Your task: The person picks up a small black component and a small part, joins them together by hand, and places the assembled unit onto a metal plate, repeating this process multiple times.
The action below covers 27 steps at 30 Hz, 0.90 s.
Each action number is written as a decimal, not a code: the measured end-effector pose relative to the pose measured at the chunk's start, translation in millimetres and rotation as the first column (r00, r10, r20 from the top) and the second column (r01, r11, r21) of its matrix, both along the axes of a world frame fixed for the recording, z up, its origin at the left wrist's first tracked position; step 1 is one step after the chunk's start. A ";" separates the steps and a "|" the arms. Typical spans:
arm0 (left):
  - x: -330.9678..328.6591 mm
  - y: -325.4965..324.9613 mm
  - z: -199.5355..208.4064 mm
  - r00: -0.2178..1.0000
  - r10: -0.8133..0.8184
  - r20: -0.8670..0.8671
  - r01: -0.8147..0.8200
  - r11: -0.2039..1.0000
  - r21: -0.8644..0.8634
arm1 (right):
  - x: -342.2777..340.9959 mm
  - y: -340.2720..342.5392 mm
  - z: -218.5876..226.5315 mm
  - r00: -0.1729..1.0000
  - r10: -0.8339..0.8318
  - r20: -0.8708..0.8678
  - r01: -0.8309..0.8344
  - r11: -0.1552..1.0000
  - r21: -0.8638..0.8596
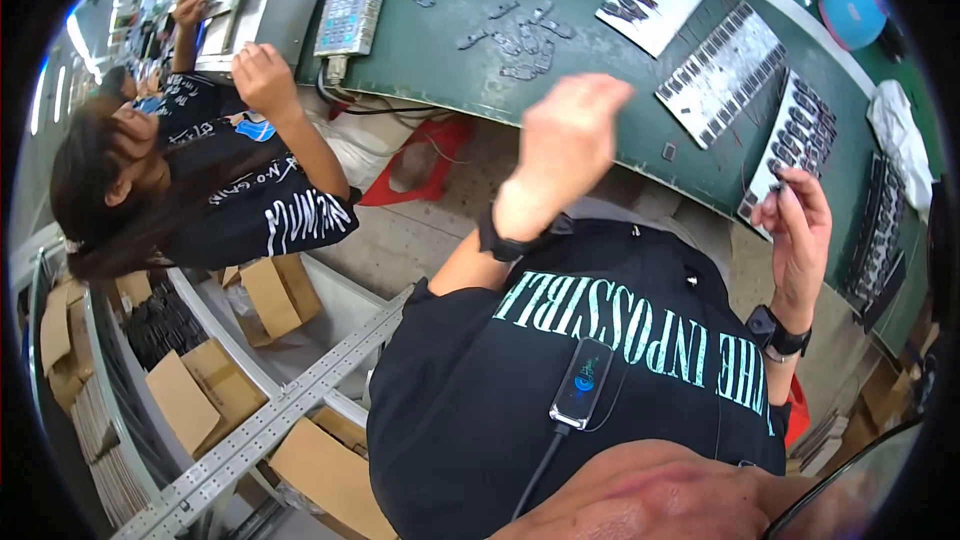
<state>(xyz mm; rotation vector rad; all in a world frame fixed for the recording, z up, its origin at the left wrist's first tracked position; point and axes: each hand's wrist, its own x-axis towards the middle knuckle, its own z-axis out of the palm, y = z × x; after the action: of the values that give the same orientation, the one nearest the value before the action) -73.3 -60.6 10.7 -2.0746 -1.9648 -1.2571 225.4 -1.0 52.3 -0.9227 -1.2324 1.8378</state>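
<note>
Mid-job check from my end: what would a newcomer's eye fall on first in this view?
Probably the three silver rectangular plates lined with small black parts, on the right half of the green tabletop; the bare right hand is at the nearest plate. Next, the rounded blue-and-pink object at the upper right, and the bright red plastic object below the table's near edge, left of centre.

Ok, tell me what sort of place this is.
Probably a factory assembly workshop: a green workbench, small dark parts set in rows on it, and open cardboard boxes nearby.
</note>
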 end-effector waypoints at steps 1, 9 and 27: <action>-26.9 6.1 -4.2 0.997 0.052 -0.053 -0.048 0.997 0.065 | 0.9 0.2 1.3 1.000 0.003 -0.013 -0.003 1.000 0.009; -187.9 37.5 -40.1 0.941 0.338 -0.028 -0.336 0.918 -0.209 | 9.3 -1.4 7.2 0.995 -0.095 -0.009 0.096 0.991 0.094; -61.8 61.5 -13.0 0.920 0.131 -0.369 -0.142 0.990 -0.003 | 9.8 9.1 4.1 0.998 -0.042 -0.036 0.045 0.995 0.093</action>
<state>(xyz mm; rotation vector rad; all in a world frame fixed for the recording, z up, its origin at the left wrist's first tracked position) -135.1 0.9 -2.3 -1.9667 -1.9208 -0.7494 235.2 8.0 56.4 -0.8568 -1.2571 1.7399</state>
